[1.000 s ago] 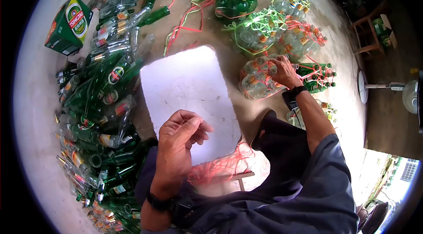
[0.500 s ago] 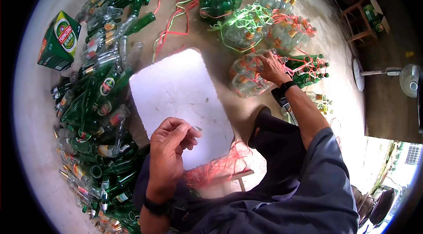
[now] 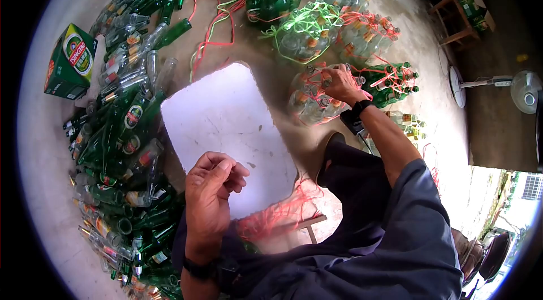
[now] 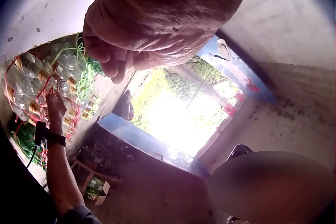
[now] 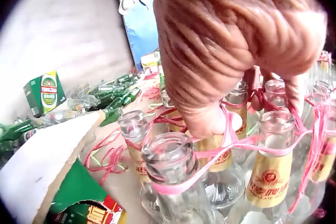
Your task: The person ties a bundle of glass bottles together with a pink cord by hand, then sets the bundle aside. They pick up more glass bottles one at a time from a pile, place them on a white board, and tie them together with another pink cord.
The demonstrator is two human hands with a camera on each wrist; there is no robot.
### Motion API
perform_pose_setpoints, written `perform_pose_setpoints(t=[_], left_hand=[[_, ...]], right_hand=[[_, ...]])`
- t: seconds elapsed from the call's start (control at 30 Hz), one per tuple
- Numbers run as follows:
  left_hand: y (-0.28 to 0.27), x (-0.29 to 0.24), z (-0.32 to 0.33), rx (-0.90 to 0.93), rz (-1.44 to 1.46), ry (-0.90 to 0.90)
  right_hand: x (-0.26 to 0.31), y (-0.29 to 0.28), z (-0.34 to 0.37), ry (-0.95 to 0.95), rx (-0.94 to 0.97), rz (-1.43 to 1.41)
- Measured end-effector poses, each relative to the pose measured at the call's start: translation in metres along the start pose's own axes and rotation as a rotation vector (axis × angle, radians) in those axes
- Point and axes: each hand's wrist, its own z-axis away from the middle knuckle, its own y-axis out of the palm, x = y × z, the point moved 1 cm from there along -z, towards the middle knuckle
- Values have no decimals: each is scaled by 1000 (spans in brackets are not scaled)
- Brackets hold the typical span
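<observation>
A bundle of clear bottles (image 3: 310,105) tied with pink string stands on the floor to the right of the white board (image 3: 226,124). The right hand (image 3: 341,83) is on top of it. In the right wrist view, the right hand's (image 5: 236,45) thumb and fingers grip the pink string (image 5: 229,129) among the bottle necks, above cream-labelled bottles (image 5: 270,176). Over the board's lower part hangs the left hand (image 3: 212,187), fingers loosely bent, holding nothing. In the left wrist view the left hand (image 4: 157,24) is near the camera, its fingers partly hidden.
Loose green and clear bottles (image 3: 133,124) lie heaped at left beside a Tsingtao box (image 3: 70,62). More tied bundles, one with green string (image 3: 308,23), stand beyond. Green bottles (image 3: 390,82) adjoin the gripped bundle. A fan (image 3: 526,92) and wooden stool (image 3: 452,17) are at right.
The head view has shifted, so the scene sits further left. The right hand remains on the clear bundle with slightly changed fingers; the left hand stays over the board.
</observation>
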Motion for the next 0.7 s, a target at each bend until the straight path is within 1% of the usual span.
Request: perform_pose_setpoints(t=[0.27, 0.37, 0.4, 0.43, 0.5, 0.57, 0.6, 0.63, 0.7], left_hand=[[0, -2, 3, -2, 2, 10], [1, -4, 4, -20, 5, -5], [0, -4, 5, -10, 12, -7], [0, -4, 5, 2, 20, -8], [-1, -1, 5, 4, 21, -3], [-3, -1, 9, -1, 13, 2], [-3, -1, 10, 5, 17, 11], [-2, -1, 11, 11, 23, 21], [-5, 0, 18, -32, 8, 21]], right_hand=[[-5, 6, 0, -122, -52, 18], [-6, 6, -2, -151, -16, 44], [-6, 8, -2, -95, -33, 9], [-5, 9, 1, -221, -173, 60], [-6, 8, -3, -259, -101, 309], [-2, 12, -1, -452, -293, 336], [-3, 12, 1, -413, -198, 351], [-3, 12, 2, -421, -192, 344], [-1, 15, 9, -298, -189, 284]])
